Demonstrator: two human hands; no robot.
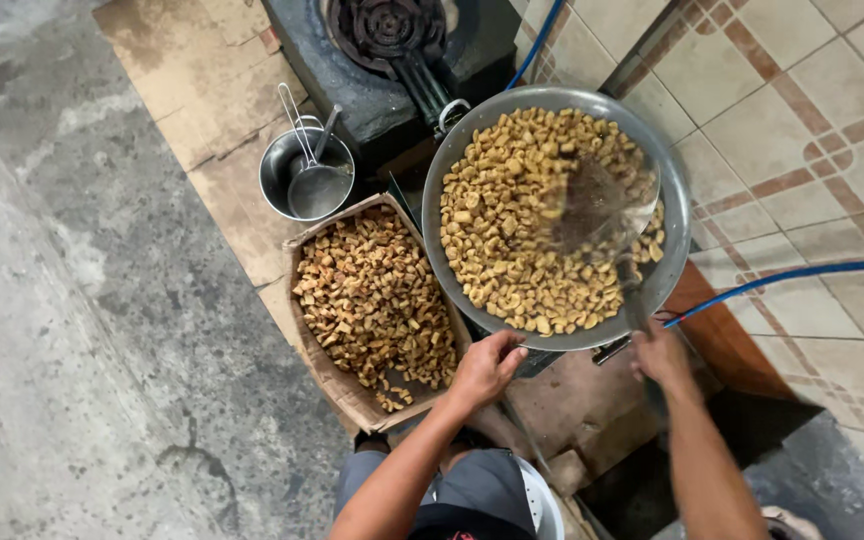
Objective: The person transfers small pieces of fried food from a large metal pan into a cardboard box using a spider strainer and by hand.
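Gripping the near rim of the big metal wok [452, 170], the left hand [484, 368] steadies it beside a cardboard box [337, 385] of darker fried chunks. To the right, the right hand [660, 355] is closed on a blurred skimmer [597, 210] over the golden pieces [512, 220].

A rough grey concrete floor [82, 330] fills the left side, overlaid by flattened brown cardboard sheets [202, 80]. To the right rises a beige tiled wall with reddish-brown diamond trim [802, 130], crossed by a thin blue hose [802, 273]. Light is soft and even.
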